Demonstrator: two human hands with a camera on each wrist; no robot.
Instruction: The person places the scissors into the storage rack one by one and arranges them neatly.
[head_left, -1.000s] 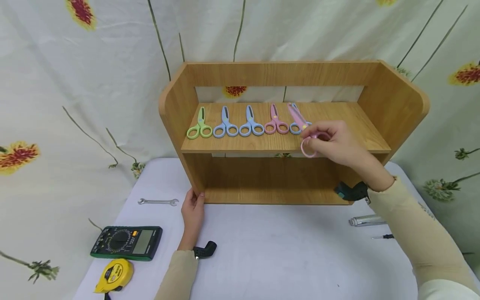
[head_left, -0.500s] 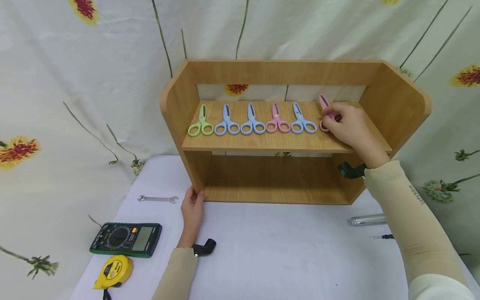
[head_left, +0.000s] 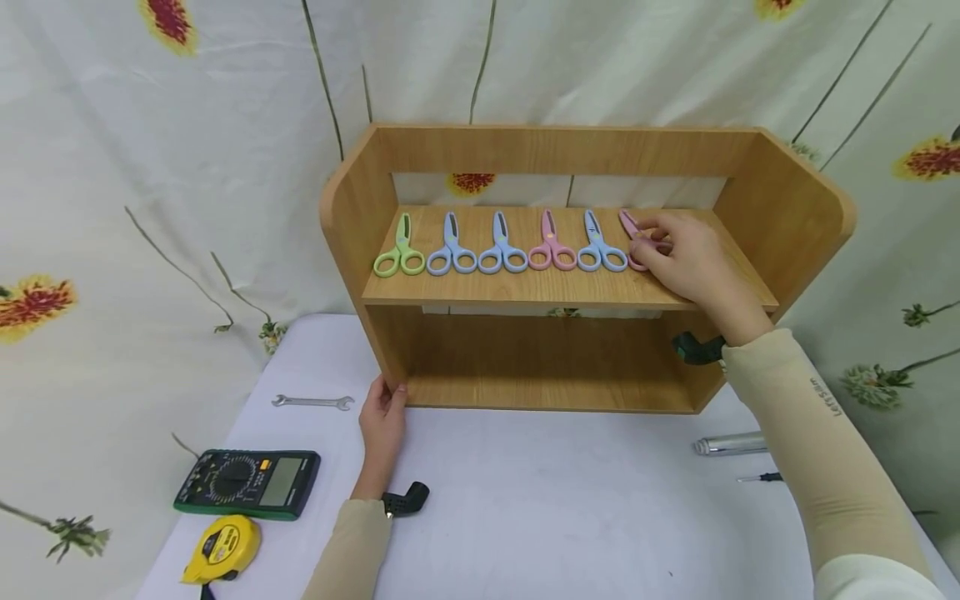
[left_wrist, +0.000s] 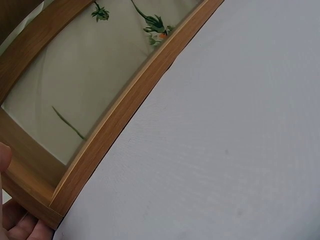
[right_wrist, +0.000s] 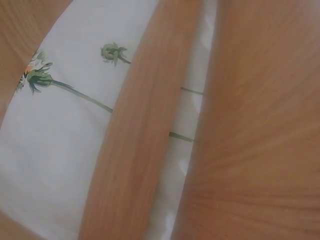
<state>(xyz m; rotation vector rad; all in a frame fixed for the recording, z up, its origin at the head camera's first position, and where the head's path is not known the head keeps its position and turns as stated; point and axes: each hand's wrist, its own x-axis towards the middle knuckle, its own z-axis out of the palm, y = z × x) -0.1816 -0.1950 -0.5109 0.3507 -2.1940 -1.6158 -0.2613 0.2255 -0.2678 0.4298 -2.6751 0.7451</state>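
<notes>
My right hand (head_left: 686, 254) pinches a pair of pink scissors (head_left: 628, 223) by its handles, close over the upper board of a wooden shelf (head_left: 570, 148); the fingers partly cover the handles. To its left, a row of scissors lies with tips toward the back: blue scissors (head_left: 600, 246), pink scissors (head_left: 552, 246), two more blue scissors (head_left: 502, 248) and green scissors (head_left: 402, 250) at the far left. Low on the left, my left hand (head_left: 383, 429) grips the shelf's bottom front corner, thumb in front. The left wrist view shows its fingers (left_wrist: 30, 227) around that wooden corner.
On the white table (head_left: 555, 517), a wrench (head_left: 312, 402), a multimeter (head_left: 247, 483) and a yellow tape measure (head_left: 223, 548) lie at left. A silver cylinder (head_left: 731, 443) and a small screwdriver (head_left: 765, 477) lie at right, partly behind the right arm. Flowered cloth (head_left: 225, 125) hangs behind.
My right hand carried the pink scissors from in front of the rightmost blue scissors up and right onto the shelf, then slid slightly back left beside them. My left hand stays put.
</notes>
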